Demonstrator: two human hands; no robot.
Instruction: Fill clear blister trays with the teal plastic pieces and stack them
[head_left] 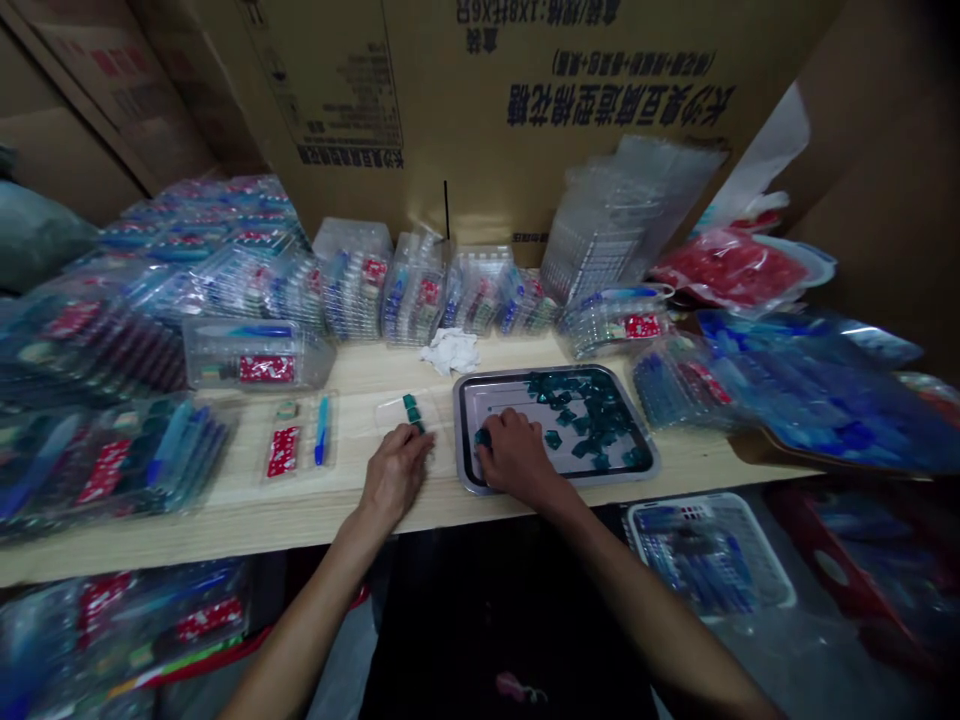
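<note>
My left hand (394, 472) rests on the wooden table (360, 515) with its fingers pinched together at the near side of a clear plastic blister tray (388, 411). A short row of dark teal translucent pieces (410, 402) lies in that tray, right above the fingertips; whatever the pinch holds is hidden. My right hand (517, 455) reaches into the left side of a grey-rimmed tray (555, 482). Its fingers are closed on a dark teal piece (483, 438). Many loose teal pieces (592, 415) are scattered over the tray's right half.
To the left lies a clear pack (283, 450) with a red patterned packet and a blue pen-like stick (322, 430). Stacked filled packs (356, 290) line the back before a large carton (480, 130). A crumpled white tissue (450, 350) and a bag of blue items (832, 390) lie nearby.
</note>
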